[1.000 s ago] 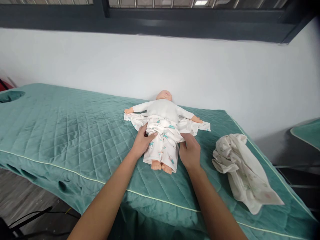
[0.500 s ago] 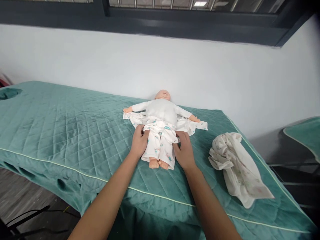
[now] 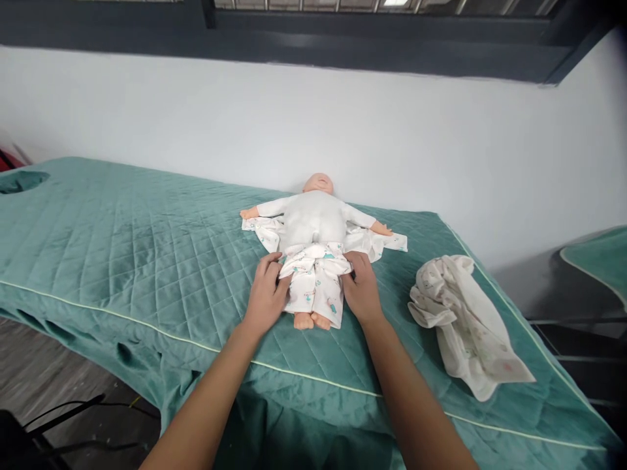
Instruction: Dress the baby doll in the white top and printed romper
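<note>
"What did the head camera's view show?"

"The left hand and right hand pinched opposite sides of a printed garment, bunched around the lower half of a doll."

"And the doll?"

"It lay face-up on a quilted green bed, near the wall, crumpled cloth beyond the right hand."

Centre: doll, legs are hidden under printed garment | top: barred window is cut by the edge | lower left: dark object, I cannot tell what
</note>
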Available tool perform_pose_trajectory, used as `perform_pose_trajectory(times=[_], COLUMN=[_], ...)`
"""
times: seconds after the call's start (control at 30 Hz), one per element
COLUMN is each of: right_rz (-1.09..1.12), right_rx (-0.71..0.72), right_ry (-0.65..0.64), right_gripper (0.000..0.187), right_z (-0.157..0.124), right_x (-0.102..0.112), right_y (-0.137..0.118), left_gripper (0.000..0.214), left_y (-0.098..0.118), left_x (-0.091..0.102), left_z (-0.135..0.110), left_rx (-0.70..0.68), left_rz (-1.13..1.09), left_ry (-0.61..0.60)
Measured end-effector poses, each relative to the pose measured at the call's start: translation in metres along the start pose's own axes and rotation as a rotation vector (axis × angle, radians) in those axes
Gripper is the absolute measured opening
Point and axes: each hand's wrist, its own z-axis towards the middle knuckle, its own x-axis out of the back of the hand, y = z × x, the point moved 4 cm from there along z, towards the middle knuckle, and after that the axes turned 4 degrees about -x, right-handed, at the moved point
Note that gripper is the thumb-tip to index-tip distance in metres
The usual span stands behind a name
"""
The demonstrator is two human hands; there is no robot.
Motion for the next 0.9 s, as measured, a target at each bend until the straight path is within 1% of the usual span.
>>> perform_pose_trajectory(times=[0.1, 0.13, 0.23, 0.33, 0.47, 0.57, 0.63, 0.7, 0.77, 0.9], right_rz=[0.073, 0.099, 0.158, 0.172, 0.184, 0.178, 0.158, 0.126, 0.097, 0.053], right_rx=[-0.064, -0.073, -0.045, -0.035, -0.071, -0.11, -0.119, -0.114, -0.106, -0.097], right_ry=[-0.037, -0.057, -0.141, -0.19, -0.204, -0.226, -0.208, -0.174, -0.159, -0.172], right_gripper=[0.015, 0.013, 0.012, 0.014, 0.015, 0.025, 0.034, 0.038, 0.039, 0.034], right_z=[-0.006, -0.01, -0.026, -0.038, -0.041, -0.04, -0.039, -0.039, -0.038, -0.038], right_x=[0.005, 0.007, 0.011, 0.014, 0.012, 0.007, 0.005, 0.005, 0.004, 0.001], right_y=[-0.002, -0.004, -0.012, -0.019, -0.023, -0.021, -0.02, -0.018, -0.017, -0.016], left_gripper=[0.01, 0.011, 0.028, 0.032, 0.028, 0.027, 0.026, 0.025, 0.024, 0.024], left_y=[-0.001, -0.002, -0.004, -0.005, -0.007, -0.008, -0.007, -0.007, -0.006, -0.005], left_x=[-0.003, -0.004, -0.005, -0.006, -0.005, -0.005, -0.005, -0.005, -0.005, -0.005], left_z=[0.003, 0.003, 0.005, 0.004, 0.004, 0.005, 0.005, 0.006, 0.006, 0.007], left_rx=[-0.011, -0.006, 0.007, 0.01, 0.022, 0.027, 0.03, 0.036, 0.043, 0.034], left_rz=[-0.025, -0.03, -0.024, -0.011, -0.004, -0.001, 0.008, 0.02, 0.027, 0.014], left_ry=[-0.016, -0.01, 0.008, -0.001, 0.03, 0.038, 0.043, 0.044, 0.043, 0.047])
